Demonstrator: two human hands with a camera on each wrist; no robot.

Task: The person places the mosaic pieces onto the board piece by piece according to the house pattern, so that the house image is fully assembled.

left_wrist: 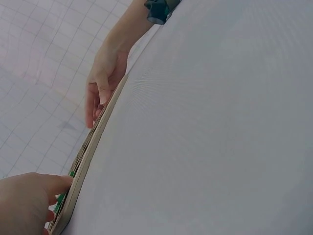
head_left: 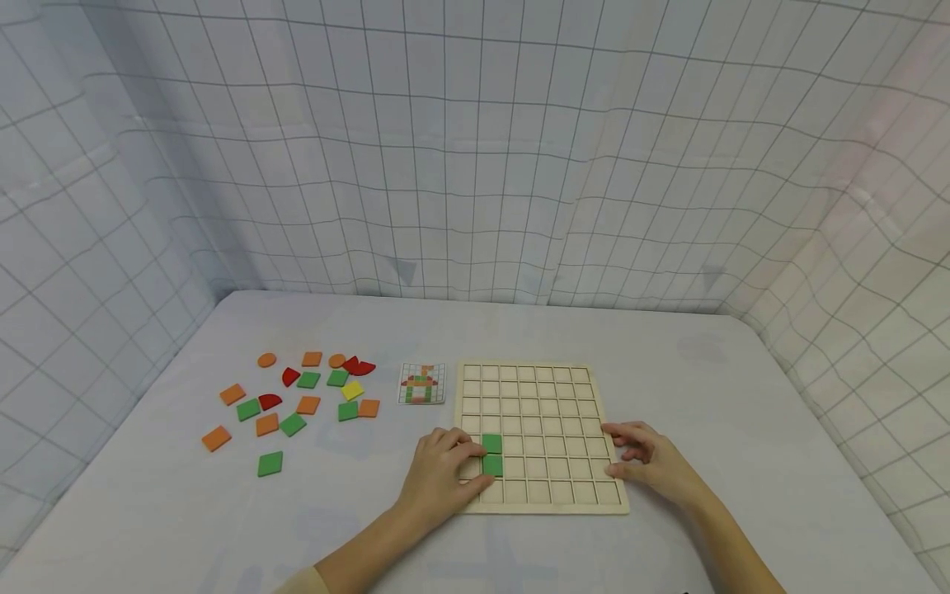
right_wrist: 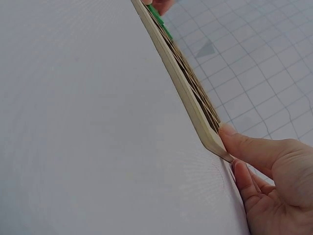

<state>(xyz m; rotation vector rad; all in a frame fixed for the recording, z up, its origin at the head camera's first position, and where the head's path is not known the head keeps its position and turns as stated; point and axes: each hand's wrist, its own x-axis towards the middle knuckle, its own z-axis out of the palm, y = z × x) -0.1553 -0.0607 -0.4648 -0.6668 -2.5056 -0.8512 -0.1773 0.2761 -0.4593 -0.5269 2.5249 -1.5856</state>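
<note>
A pale wooden grid board (head_left: 530, 425) lies flat on the table, with two green square tiles in cells at its lower left. My left hand (head_left: 438, 478) reaches over the board's left side, thumb and forefinger about the nearer green tile (head_left: 492, 466). The farther green tile (head_left: 491, 444) sits directly above it, close to the forefinger. At the board's right edge, my right hand (head_left: 656, 464) holds on; in the right wrist view its thumb (right_wrist: 244, 144) lies on the rim while the curled fingers (right_wrist: 244, 178) meet the side. The left wrist view hides most of the tiles.
Left of the board lies a small pattern card (head_left: 421, 384) with a coloured grid picture. Farther left are scattered loose pieces: several orange squares (head_left: 232, 394), several green squares (head_left: 270, 464), orange discs (head_left: 267, 360), red wedges (head_left: 290, 377) and a yellow square (head_left: 352, 391). Grid-lined cloth walls (head_left: 490, 165) enclose the table.
</note>
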